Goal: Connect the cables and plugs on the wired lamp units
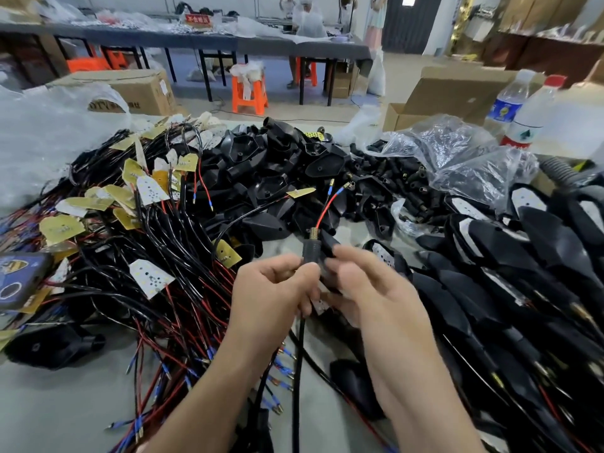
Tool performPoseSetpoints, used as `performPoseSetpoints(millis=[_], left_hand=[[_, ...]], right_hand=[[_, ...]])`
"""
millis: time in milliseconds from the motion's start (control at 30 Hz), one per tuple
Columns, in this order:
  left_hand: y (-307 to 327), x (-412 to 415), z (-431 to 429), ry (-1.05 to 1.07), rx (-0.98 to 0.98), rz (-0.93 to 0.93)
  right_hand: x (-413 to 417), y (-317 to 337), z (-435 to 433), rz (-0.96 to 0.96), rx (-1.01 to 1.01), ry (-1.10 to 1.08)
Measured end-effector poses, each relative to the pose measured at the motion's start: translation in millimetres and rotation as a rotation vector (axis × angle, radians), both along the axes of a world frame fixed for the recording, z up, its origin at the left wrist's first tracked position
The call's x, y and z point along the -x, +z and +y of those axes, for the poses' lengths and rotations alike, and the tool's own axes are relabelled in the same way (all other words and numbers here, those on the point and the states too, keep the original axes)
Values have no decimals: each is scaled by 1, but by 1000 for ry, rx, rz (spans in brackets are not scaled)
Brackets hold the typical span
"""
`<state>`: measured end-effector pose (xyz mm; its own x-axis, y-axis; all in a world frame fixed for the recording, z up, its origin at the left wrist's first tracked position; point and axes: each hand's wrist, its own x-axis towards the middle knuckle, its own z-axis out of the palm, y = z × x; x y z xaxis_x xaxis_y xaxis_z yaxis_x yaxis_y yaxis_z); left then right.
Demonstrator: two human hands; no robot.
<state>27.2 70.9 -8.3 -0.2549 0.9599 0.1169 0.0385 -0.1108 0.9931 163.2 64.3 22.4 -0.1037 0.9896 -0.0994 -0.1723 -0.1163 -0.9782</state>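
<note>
Left hand (271,289): I am pinching the plug (309,248) between thumb and curled fingers.
Right hand (369,286): my fingers are curling round a black lamp shell (327,245), which is touching the plug's right side.
Plug: standing upright between both hands; a red wire (325,210) is rising from its top, and a black cable (299,371) is hanging below it.
Wire pile (147,256): lying left of the plug.
Empty shells (271,165): lying heaped behind the plug.

Both hands (322,286) pinching black plug (310,250), possibly threaded, red wire (327,209) protruding
</note>
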Motion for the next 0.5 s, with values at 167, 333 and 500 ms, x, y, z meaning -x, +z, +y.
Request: performPoseSetpoints(millis=[167, 333, 500], left_hand=[[-3, 8, -3, 86, 23, 126], [-8, 9, -1, 130, 21, 327], [-10, 2, -6, -9, 22, 459]], right_hand=[[36, 10, 44, 42, -43, 39], [43, -3, 60, 56, -43, 16], [33, -14, 75, 151, -58, -161]])
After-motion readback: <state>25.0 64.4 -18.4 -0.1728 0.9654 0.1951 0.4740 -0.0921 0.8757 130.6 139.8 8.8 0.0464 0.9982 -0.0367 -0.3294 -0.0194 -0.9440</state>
